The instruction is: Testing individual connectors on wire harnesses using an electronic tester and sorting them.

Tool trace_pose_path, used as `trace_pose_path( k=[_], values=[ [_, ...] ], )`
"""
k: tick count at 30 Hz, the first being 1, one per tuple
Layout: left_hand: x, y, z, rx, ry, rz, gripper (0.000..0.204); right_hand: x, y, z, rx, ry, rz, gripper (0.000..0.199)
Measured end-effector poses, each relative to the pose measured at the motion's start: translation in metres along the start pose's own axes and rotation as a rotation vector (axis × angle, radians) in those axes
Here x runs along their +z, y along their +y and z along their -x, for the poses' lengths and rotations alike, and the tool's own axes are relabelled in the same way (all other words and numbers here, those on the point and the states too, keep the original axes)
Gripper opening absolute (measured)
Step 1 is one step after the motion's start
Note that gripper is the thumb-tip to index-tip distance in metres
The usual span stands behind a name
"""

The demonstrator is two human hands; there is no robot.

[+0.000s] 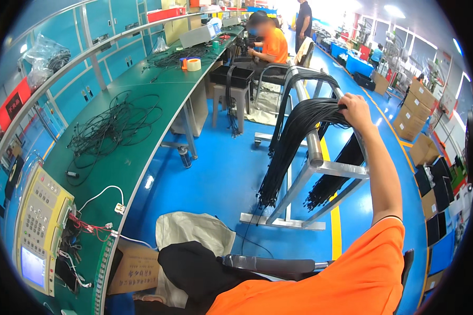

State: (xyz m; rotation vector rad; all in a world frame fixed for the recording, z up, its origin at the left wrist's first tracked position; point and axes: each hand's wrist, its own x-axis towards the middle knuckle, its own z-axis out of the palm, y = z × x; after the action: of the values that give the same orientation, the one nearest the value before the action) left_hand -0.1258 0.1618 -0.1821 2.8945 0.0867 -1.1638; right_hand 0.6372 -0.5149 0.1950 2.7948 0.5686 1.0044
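Note:
My right hand reaches out to a thick bundle of black cables draped over the top bar of a metal rack. Its fingers curl over the top of the bundle, closed on the cables. The bundle hangs down on both sides of the bar, with connector ends bunched at the bottom. A second, thinner bundle of black cables lies over the bar farther back. My left hand does not show.
Along the left runs a green workbench with a loose tangle of black cables and a yellowish tester. A person in orange sits farther along it. A chair armrest and pale sheet lie before me; cartons stand right.

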Motion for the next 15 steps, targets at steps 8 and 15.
trace_pose_path(
  k=[8,15],
  values=[
    [-0.56,0.261,-0.089,0.768,-0.099,0.831,0.03,-0.062,0.061,-0.06,0.072,0.457,-0.12,0.016],
    [-0.708,0.499,-0.19,1.421,-0.615,2.062,0.078,-0.12,-0.041,-0.04,-0.177,0.232,-0.568,0.022]
  ],
)
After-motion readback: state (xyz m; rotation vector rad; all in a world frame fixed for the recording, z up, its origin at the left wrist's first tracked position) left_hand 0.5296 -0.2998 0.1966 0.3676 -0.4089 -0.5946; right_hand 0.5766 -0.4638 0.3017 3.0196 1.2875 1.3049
